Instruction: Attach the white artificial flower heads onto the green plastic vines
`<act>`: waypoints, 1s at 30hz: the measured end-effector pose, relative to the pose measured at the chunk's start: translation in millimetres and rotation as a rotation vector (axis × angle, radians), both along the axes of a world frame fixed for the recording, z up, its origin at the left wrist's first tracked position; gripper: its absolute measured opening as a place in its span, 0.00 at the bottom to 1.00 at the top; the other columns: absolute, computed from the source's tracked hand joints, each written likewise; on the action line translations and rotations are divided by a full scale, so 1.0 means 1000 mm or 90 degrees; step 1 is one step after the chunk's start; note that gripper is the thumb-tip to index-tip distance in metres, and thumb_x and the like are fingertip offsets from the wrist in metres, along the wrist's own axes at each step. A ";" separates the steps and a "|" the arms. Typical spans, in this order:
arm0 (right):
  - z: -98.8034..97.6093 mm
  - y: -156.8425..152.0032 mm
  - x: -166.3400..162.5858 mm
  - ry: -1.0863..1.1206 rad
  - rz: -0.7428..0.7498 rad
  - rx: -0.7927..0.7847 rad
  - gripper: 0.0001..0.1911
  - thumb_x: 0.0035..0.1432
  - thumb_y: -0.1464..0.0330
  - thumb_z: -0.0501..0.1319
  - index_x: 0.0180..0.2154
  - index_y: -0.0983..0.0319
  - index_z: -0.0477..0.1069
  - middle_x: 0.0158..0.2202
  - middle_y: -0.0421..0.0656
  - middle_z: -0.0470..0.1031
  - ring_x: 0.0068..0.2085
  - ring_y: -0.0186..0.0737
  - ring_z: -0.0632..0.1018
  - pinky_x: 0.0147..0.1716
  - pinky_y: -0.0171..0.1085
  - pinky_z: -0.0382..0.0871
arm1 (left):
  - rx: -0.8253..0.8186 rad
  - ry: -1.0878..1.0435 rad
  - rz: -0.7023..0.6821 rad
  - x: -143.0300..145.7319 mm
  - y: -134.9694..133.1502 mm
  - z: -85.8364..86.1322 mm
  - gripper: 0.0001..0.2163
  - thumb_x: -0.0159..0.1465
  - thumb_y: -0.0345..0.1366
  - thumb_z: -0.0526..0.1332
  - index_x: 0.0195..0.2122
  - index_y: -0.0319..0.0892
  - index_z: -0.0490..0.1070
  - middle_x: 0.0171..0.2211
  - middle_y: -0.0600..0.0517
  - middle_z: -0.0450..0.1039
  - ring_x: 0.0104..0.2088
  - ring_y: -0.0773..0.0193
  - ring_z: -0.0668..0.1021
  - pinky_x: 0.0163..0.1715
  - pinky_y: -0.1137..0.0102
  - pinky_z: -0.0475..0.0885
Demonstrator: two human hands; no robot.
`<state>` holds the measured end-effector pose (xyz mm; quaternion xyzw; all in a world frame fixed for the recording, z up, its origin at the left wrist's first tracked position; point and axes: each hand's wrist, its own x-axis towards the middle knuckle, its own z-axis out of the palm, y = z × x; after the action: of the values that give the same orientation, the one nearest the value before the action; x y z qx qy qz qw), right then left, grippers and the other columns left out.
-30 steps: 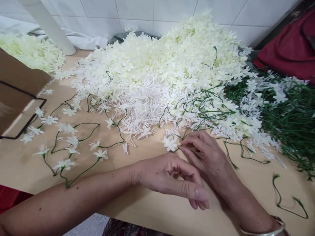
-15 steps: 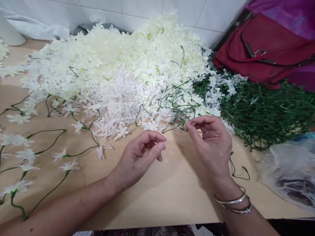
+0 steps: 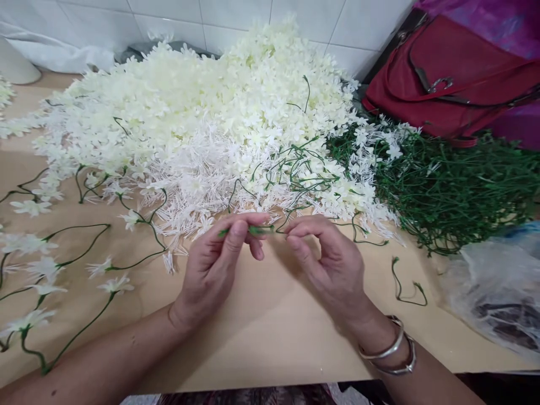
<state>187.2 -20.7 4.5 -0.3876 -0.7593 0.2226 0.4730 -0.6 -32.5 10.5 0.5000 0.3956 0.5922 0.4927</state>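
My left hand point(image 3: 219, 259) and my right hand point(image 3: 327, 259) meet over the tan table point(image 3: 270, 332), just in front of a big heap of white artificial flowers point(image 3: 219, 118). Both pinch a thin green stem point(image 3: 257, 229) that runs between their fingertips and trails back into the heap. The left thumb and fingers close on its left end, the right fingers on its right part. Two silver bangles point(image 3: 390, 354) sit on my right wrist.
Finished green stems with white blossoms point(image 3: 63, 264) lie spread at the left. A pile of bare green stems point(image 3: 455, 185) fills the right, with a red bag point(image 3: 455, 79) behind and a clear plastic bag point(image 3: 493, 292) at the right edge. A loose stem point(image 3: 405, 281) lies near my right wrist.
My right hand pulled a green stem out of the heap and moved left and down. My left hand rose to it and pinched the stem's other end.
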 end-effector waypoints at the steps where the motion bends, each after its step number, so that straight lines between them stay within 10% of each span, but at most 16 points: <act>1: 0.001 -0.002 -0.002 -0.061 0.034 0.027 0.05 0.69 0.73 0.64 0.45 0.59 0.74 0.43 0.46 0.82 0.46 0.43 0.81 0.47 0.46 0.78 | 0.028 -0.027 0.031 -0.003 0.003 0.004 0.12 0.76 0.40 0.58 0.49 0.47 0.83 0.35 0.51 0.81 0.30 0.68 0.80 0.38 0.69 0.77; 9: 0.005 -0.013 -0.060 -0.476 0.406 0.279 0.18 0.74 0.68 0.57 0.62 0.62 0.73 0.71 0.46 0.67 0.72 0.53 0.64 0.65 0.54 0.66 | 0.231 -0.119 0.271 -0.053 0.049 0.044 0.17 0.77 0.43 0.58 0.39 0.39 0.83 0.38 0.50 0.82 0.26 0.70 0.78 0.31 0.70 0.75; 25: -0.006 0.057 -0.035 -0.542 0.037 0.197 0.18 0.76 0.64 0.54 0.61 0.60 0.72 0.64 0.51 0.75 0.57 0.59 0.74 0.56 0.62 0.64 | 0.197 -0.086 0.319 -0.059 0.053 0.029 0.17 0.76 0.44 0.58 0.34 0.41 0.79 0.33 0.52 0.80 0.26 0.69 0.77 0.30 0.68 0.71; 30: 0.002 0.036 -0.057 -0.530 0.116 0.330 0.14 0.74 0.77 0.53 0.50 0.61 0.76 0.54 0.49 0.81 0.56 0.53 0.73 0.56 0.56 0.65 | 0.259 -0.070 0.388 -0.055 0.045 0.040 0.19 0.78 0.35 0.50 0.35 0.43 0.79 0.33 0.53 0.77 0.27 0.69 0.77 0.30 0.68 0.72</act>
<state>129.9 15.4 6.5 -0.2458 -0.9447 -0.1065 0.1892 -55.7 12.4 50.8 0.4145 0.3735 0.8041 0.2050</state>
